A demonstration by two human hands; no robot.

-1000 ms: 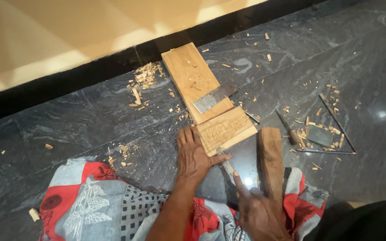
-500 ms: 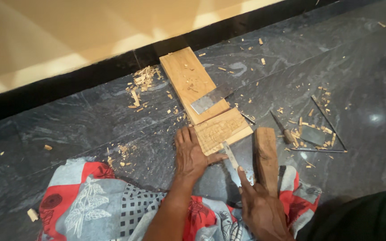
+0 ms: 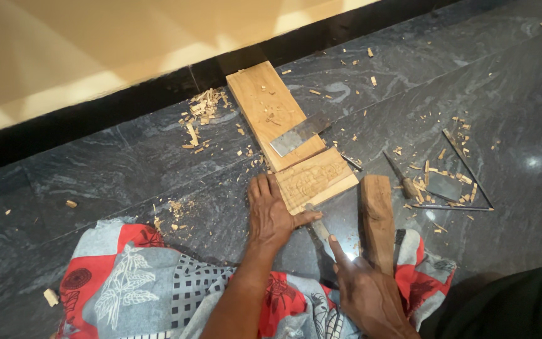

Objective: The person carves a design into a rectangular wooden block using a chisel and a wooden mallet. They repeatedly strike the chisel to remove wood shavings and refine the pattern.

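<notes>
Right now, from the head camera, your left hand [image 3: 270, 213] lies flat and spread on the dark stone floor [image 3: 95, 182], fingers released and gripping nothing, with the thumb stretched out against the near edge of the small carved wooden panel [image 3: 316, 179]. That panel sits on the floor just past your hand, its relief face up, butted against the near end of a longer plain plank [image 3: 265, 107] that runs away toward the black skirting [image 3: 127, 107] at the foot of the wall. A flat metal blade [image 3: 299, 134] rests across the plank where the two boards meet.

Your right hand [image 3: 365, 295] is lower in the picture, fingers clenched around the handle of a chisel [image 3: 318, 227]; the forefinger is laid along the shaft and the tip touches the panel's near edge, just beside your left thumb. A chunky wooden mallet block [image 3: 377, 220] lies on the floor just right of that hand, untouched.

Farther right lie a metal try square [image 3: 465, 182] and a second small chisel [image 3: 399, 176] among wood chips [image 3: 202, 116], more of which are heaped left of the plank. A red, grey and white patterned cloth [image 3: 127, 282] covers your lap under both forearms
</notes>
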